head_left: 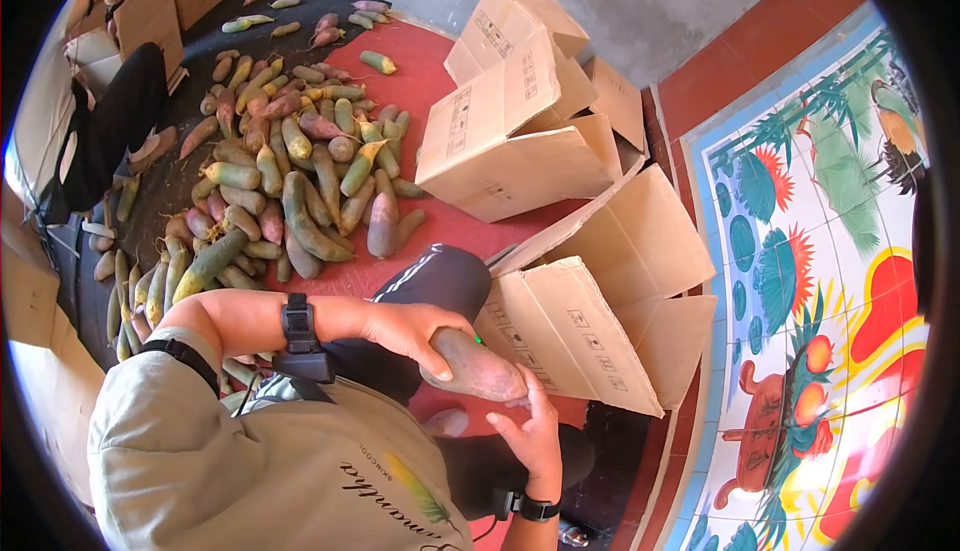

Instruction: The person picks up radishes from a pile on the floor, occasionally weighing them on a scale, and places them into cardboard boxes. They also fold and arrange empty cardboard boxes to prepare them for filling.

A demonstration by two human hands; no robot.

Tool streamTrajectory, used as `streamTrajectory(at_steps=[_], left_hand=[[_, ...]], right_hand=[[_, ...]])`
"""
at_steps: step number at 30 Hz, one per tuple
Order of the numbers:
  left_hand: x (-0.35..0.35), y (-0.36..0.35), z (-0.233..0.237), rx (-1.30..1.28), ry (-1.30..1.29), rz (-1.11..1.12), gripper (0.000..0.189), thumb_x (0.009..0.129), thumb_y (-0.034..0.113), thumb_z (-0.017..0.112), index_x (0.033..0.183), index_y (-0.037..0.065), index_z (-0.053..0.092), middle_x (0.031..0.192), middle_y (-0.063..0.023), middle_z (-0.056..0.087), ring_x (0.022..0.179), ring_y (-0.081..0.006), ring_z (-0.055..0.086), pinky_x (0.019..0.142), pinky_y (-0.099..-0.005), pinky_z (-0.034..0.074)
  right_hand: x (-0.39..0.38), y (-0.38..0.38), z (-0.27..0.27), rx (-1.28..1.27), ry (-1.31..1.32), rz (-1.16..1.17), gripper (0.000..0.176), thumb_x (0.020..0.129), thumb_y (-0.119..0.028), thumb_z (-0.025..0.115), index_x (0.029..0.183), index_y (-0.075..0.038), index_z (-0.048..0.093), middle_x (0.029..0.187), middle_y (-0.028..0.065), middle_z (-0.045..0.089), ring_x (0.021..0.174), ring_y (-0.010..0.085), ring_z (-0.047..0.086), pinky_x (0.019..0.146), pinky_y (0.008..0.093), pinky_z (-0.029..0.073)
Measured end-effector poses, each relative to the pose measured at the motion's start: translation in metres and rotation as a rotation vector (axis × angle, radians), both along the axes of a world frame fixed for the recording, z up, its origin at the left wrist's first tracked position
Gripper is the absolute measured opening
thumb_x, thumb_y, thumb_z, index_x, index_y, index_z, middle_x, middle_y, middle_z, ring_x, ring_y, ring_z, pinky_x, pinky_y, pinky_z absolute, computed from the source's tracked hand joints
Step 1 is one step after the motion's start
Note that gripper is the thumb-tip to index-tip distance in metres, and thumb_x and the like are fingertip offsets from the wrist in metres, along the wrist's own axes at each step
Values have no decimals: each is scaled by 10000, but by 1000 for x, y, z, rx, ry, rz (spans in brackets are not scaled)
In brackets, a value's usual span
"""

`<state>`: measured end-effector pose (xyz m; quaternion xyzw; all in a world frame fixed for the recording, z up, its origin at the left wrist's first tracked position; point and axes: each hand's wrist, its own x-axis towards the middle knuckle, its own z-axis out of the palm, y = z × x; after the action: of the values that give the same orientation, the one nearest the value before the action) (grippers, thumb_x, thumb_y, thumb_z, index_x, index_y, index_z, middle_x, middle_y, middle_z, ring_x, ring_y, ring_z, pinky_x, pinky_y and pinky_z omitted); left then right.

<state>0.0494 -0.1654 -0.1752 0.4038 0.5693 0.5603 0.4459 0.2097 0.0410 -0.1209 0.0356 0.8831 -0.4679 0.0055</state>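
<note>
Two hands are sharing one root (475,366) in the head view. Your left hand (405,329) is clamping over its thick end from above, fingers curled closed around it. Your right hand (535,441) is cupping loosely beneath the other end, fingers spread, only the tips touching. The root is lying across between both sets of fingers, just short of the open cardboard box (590,346) beyond your right fingertips. The pile of roots (290,181) is sitting well behind your left knuckles. You seem to be bringing a picked root to the box. The next move is probably calling for a short swing past your fingertips into its opening, keeping the left grip firm until the root is resting inside
</note>
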Motion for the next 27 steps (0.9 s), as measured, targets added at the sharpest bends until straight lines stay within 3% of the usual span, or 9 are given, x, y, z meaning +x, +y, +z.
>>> streamTrajectory(at_steps=[6,9,13,15,16,21,24,25,27], left_hand=[[4,4,13,2,-53,-30,605,692,209,720,1194,12,446,1050,-99,542,968,-168,519,822,-289,441],[7,7,8,52,4,-51,619,682,199,725,1201,18,440,1064,-98,536,974,-168,517,829,-287,437],[7,7,11,104,77,-36,635,703,171,720,1237,31,406,1084,-97,527,992,-167,509,847,-291,434],[6,6,14,216,-197,2,632,745,150,701,1271,42,367,1114,-102,517,1002,-165,505,865,-297,432],[0,3,13,193,-211,-27,609,797,129,656,1304,76,323,1149,-110,510,996,-153,513,865,-287,429],[-25,-23,-21,104,-110,231,370,864,148,580,1186,24,447,1064,-96,569,967,-126,534,874,-271,422],[-36,-44,-51,57,-47,438,241,866,143,571,1072,21,537,968,-65,607,913,-129,555,827,-278,439],[-40,-52,-68,45,-28,513,226,863,140,571,1054,21,549,958,-64,609,893,-129,559,806,-281,448],[-48,-70,-99,-100,119,590,222,847,153,580,1025,22,562,928,-73,619,858,-143,575,777,-288,459]], right_hand=[[-2,-6,2,-232,12,-52,639,687,-201,740,1215,8,447,1098,130,542,981,188,533,870,322,428],[-3,-1,-1,-82,49,-34,609,693,-177,735,1203,9,457,1068,117,552,973,181,537,861,312,432],[0,2,-3,-68,68,-77,591,689,-150,737,1190,10,469,1037,91,561,942,162,544,839,292,438],[3,1,10,-86,91,-131,587,682,-124,737,1189,9,473,1019,70,565,922,141,545,821,273,440],[5,4,15,-24,154,-129,595,671,-100,735,1194,8,472,1014,55,564,912,130,543,816,265,439],[15,19,57,16,490,-428,570,708,-199,603,1197,48,447,1152,113,497,1055,195,495,919,333,389],[10,38,72,186,796,-621,546,784,-240,522,1226,60,412,1214,161,459,1123,254,453,960,360,355],[7,41,78,364,853,-681,506,821,-233,506,1225,58,412,1234,169,453,1128,257,450,961,358,354],[3,48,86,512,812,-793,464,843,-196,522,1226,46,417,1248,172,448,1131,261,450,954,357,358]])
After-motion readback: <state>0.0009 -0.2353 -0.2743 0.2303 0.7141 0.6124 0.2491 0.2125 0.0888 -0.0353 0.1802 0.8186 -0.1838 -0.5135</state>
